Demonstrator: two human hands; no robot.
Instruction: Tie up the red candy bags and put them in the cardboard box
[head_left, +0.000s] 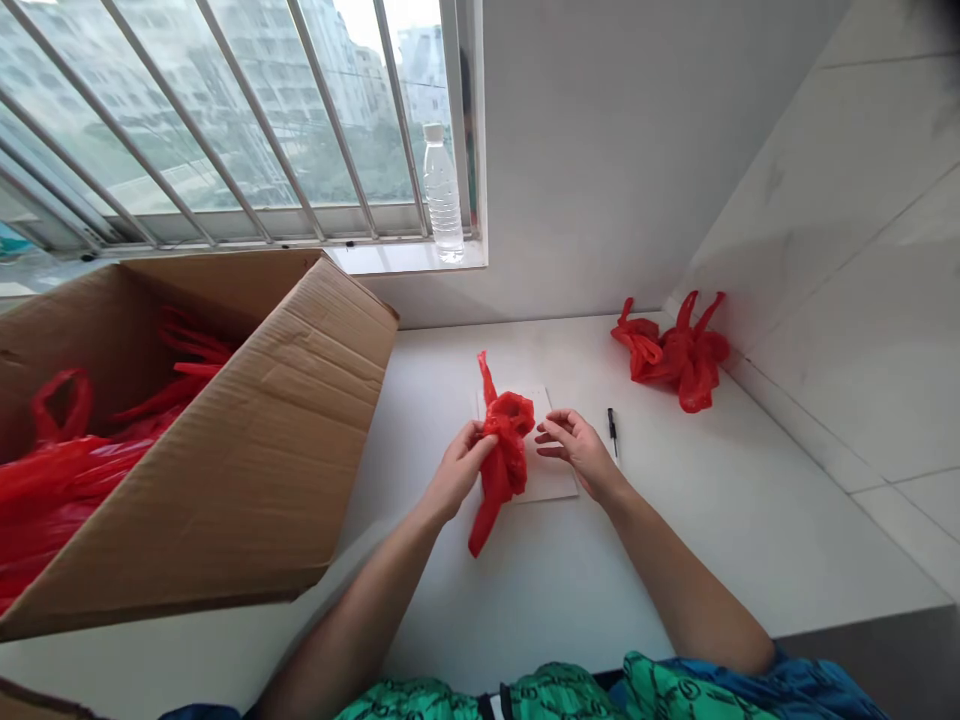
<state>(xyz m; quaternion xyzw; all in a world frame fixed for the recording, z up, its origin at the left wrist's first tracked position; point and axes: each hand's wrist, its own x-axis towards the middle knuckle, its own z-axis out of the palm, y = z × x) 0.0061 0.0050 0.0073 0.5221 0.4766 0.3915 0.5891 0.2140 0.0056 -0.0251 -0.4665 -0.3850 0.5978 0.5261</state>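
In the head view, a crumpled red plastic bag [508, 445] is gathered into a knot-like bundle, with one strip pointing up and another hanging toward me. My left hand [459, 462] pinches it at its left side between thumb and fingers. Just right of the bag, my right hand [574, 447] has its fingers apart and holds nothing. Beneath the bag lies a white pad or sheet [551, 483], partly covered. A black-capped pen [613, 432] lies right of my right hand.
A big cardboard box [300, 430] with several red plastic bags [97, 460] stands at the left. Bundled red bags [679, 350] lie at the back right by the tiled wall [847, 330]. A clear bottle [442, 195] stands on the sill of the barred window [262, 120].
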